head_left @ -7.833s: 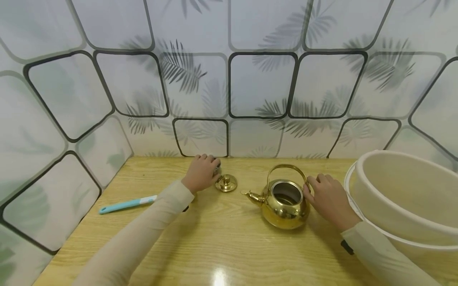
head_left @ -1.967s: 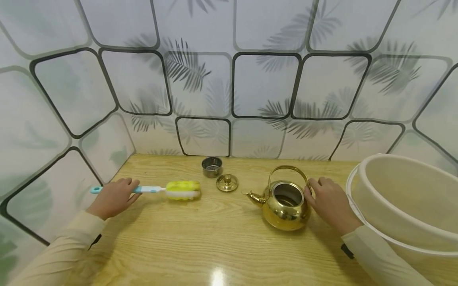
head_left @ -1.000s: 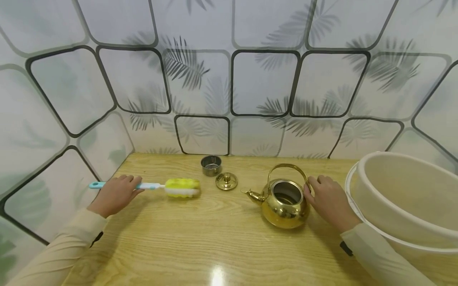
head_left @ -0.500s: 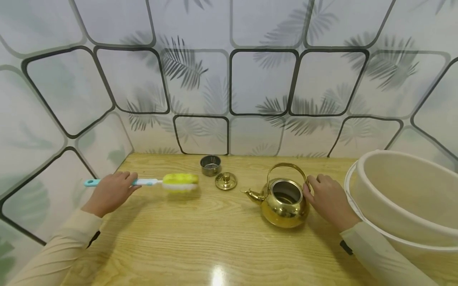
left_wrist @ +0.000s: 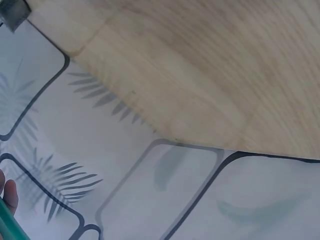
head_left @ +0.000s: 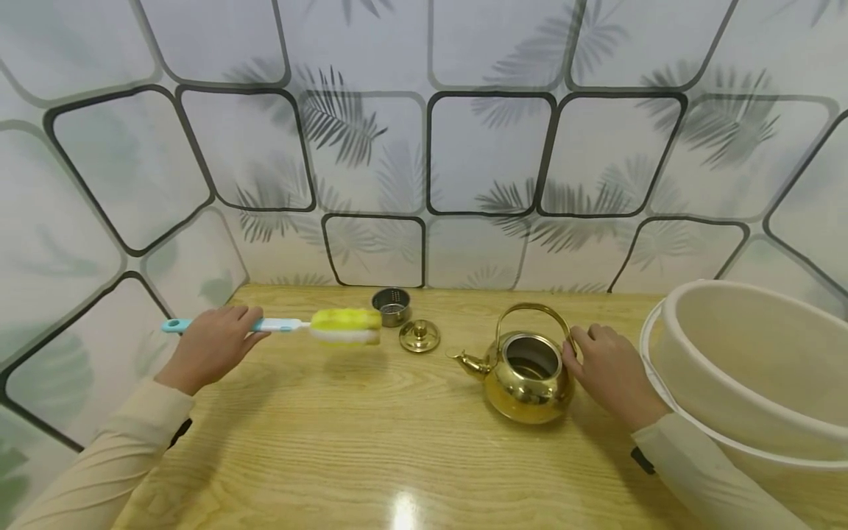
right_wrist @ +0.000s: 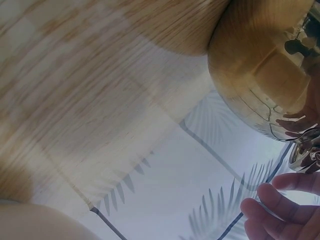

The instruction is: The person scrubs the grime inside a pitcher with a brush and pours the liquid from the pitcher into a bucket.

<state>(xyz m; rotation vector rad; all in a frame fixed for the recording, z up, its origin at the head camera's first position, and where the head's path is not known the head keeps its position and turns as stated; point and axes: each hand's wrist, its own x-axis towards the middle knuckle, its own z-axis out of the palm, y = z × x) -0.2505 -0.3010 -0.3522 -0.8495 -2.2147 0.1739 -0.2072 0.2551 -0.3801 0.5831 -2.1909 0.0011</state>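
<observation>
My left hand (head_left: pixel 213 346) grips the blue and white handle of a sponge bottle brush (head_left: pixel 344 325). The brush is level, its yellow and white head pointing right, and a shadow lies under it on the table. In the left wrist view only fingertips (left_wrist: pixel 10 194) and the green-looking handle end (left_wrist: pixel 10 222) show. A shiny gold kettle (head_left: pixel 530 401), lidless, stands upright with its spout to the left. My right hand (head_left: pixel 612 375) pinches the lower right end of its raised hoop handle. Fingers (right_wrist: pixel 280 205) beside the handle's metal joint appear in the right wrist view.
The kettle's gold lid (head_left: pixel 419 336) lies knob up on the wooden table (head_left: pixel 371 456). Behind it, near the wall, sits a perforated metal strainer cup (head_left: pixel 392 308). A large cream bucket (head_left: pixel 735 375) stands close to the right forearm. Patterned walls border the back and left.
The left hand has left the strainer cup, taken the brush by its handle, and raised it from the table, lately shifting slightly right. My right hand and the kettle have stayed put.
</observation>
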